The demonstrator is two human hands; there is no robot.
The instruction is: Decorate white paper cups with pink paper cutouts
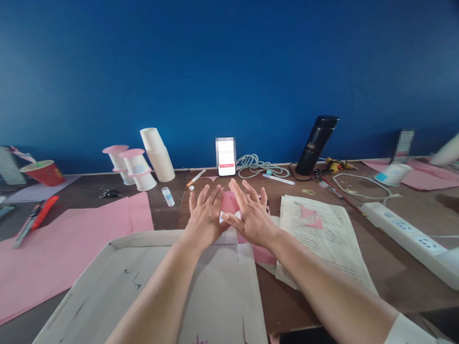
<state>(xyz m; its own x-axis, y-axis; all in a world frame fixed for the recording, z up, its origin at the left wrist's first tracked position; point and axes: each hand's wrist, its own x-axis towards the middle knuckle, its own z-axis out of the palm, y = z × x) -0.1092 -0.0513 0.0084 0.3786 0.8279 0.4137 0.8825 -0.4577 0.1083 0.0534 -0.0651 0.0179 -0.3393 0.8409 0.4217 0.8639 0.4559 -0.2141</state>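
Note:
My left hand (206, 213) and my right hand (253, 214) reach forward side by side, palms down, with fingers stretched and spread. Between them sits a small pink piece (229, 202) with a white part at its lower edge; my hands cover most of it, so its full shape is hidden. The right thumb lies across the white part, and the left fingers touch or nearly touch the pink side. Under my wrists is a large pale board (143, 285) with scribbled marks. More pink paper (264, 256) shows beneath my right wrist.
Pink sheets (92, 247) and a red utility knife (37, 219) lie left. Stacked paper cups (159, 157) and cups with pink discs (139, 167) stand behind. A phone (226, 157) leans on the wall. A black flask (315, 146), printed paper (322, 244) and a power strip (412, 241) are right.

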